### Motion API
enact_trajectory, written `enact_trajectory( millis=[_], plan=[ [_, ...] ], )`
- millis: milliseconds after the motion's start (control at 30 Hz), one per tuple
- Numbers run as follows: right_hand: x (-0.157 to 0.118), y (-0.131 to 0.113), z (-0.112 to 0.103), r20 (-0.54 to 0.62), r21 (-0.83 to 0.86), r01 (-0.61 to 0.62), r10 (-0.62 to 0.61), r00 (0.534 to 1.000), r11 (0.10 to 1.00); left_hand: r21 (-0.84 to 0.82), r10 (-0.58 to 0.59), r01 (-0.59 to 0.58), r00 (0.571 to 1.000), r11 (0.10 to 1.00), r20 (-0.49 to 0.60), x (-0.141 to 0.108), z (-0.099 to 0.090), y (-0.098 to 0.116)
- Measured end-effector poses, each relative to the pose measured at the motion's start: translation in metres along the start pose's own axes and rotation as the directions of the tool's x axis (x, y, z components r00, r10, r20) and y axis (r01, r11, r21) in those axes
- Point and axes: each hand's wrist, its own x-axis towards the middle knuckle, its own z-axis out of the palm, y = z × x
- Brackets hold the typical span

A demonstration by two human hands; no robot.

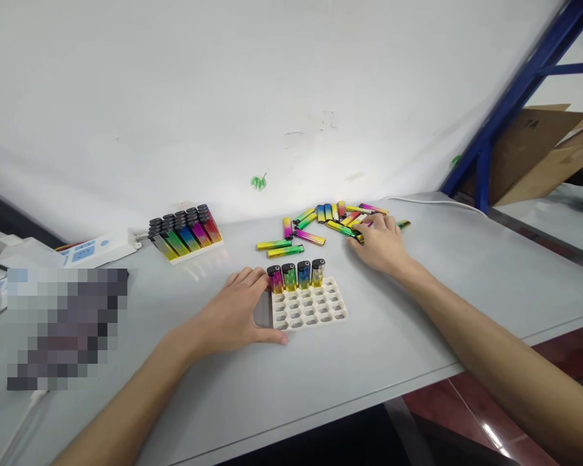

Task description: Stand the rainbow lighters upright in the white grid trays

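"What is seen first, on the left?"

"A dark flat thing (72, 330) is blurred into squares, so it can't be named. Behind it, a white power strip (97, 249) is set on the grey tabletop (398, 336)."

"And next?"

"Lots of packed lighters (187, 236) are stood up in rows near the wall (175, 116). Their tops are black and their sides are shiny. They are held by a white base (197, 254)."

"Where is the left grip?"

"The left grip (240, 310) is put at the left end of a white tray (339, 291). The thumb and fingers are spread apart around that end. It can't be told if the tray is squeezed."

"What is held in the tray?"

"Four are stood up in the back row: a pink lighter (276, 279), right beside the left fingers, then a green lighter (289, 278), a blue lighter (304, 276) and a clear and yellow lighter (317, 274). Bare holes are seen in front."

"What is behind it?"

"Loose lighters (340, 228) are laid down in a messy bunch."

"And the right grip?"

"The right grip (381, 244) is laid over the bunch's right side. The fingers are bent down, but it can't be told if any lighter is pinched."

"What is seen last?"

"A white cord (432, 202) is stretched along the back, and brown boxes (529, 155) are kept behind a blue frame (484, 171)."
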Motion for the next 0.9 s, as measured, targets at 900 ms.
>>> enact_trajectory(
  millis=[900],
  plan=[
    [0.013, -0.006, 0.012, -0.033, 0.251, 0.106, -0.101, 0.994, 0.962, 0.007, -0.005, 0.004, 1.0, 1.0, 0.001, 0.0, 0.002, -0.003]
  ],
)
